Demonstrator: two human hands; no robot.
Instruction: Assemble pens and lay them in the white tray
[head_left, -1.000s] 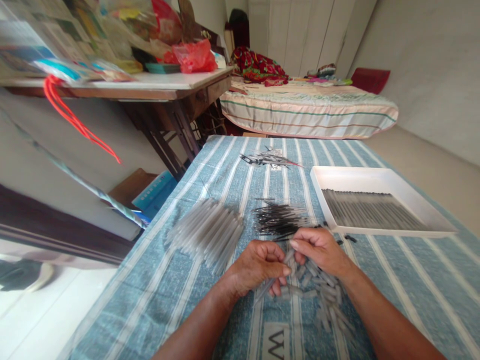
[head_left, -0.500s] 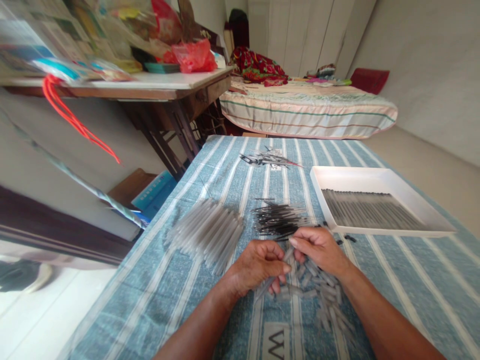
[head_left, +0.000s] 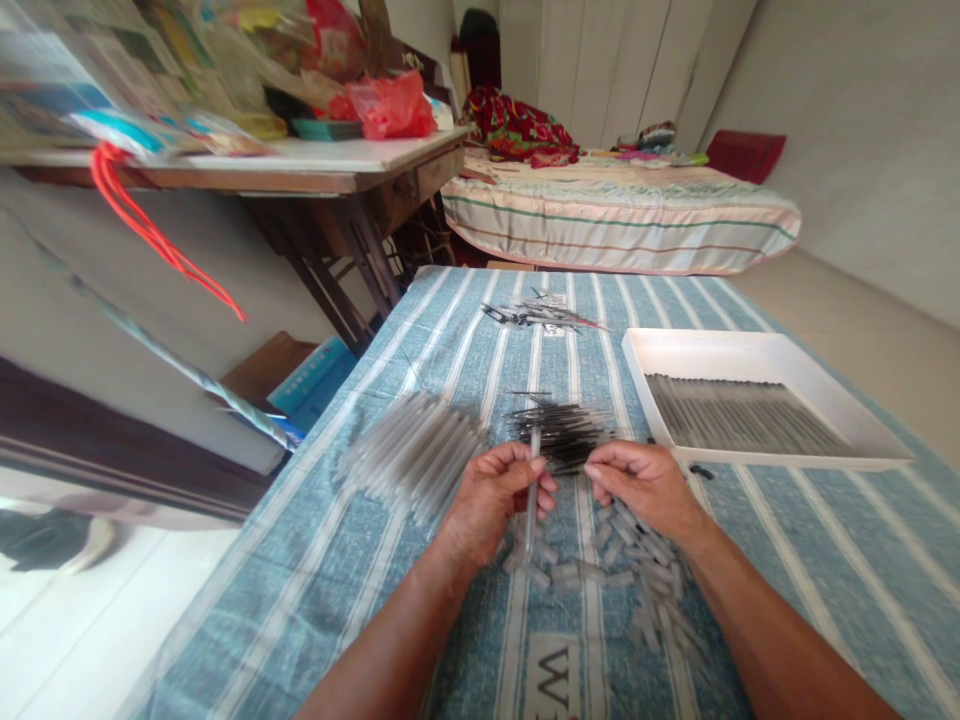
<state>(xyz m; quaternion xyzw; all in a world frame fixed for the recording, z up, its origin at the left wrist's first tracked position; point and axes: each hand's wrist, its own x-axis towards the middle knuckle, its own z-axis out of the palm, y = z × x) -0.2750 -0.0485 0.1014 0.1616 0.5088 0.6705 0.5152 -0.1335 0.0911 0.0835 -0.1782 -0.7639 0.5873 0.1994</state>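
Note:
My left hand [head_left: 484, 505] pinches a translucent grey pen barrel [head_left: 535, 447] between thumb and fingers; the barrel stands nearly upright in the view. Just to its right, my right hand [head_left: 645, 490] has thumb and fingertips pressed together beside the pile of thin black pen refills [head_left: 570, 425]. Whatever lies between those fingertips is too small to make out. A fanned heap of grey pen barrels [head_left: 416, 450] lies left of the hands. Below the right hand are scattered short grey translucent pieces, like pen caps [head_left: 645, 565].
On the right, a white shallow box [head_left: 705, 350] holds a row of grey pens [head_left: 750, 415]. Small black pieces [head_left: 701, 471] lie by its near edge. Farther back is a loose bunch of thin refills [head_left: 536, 316]. Striped blue cloth [head_left: 315, 580] covers the table.
My hands have moved apart a little. The barrel, earlier slanted between both hands, now stands nearly upright in the left hand alone.

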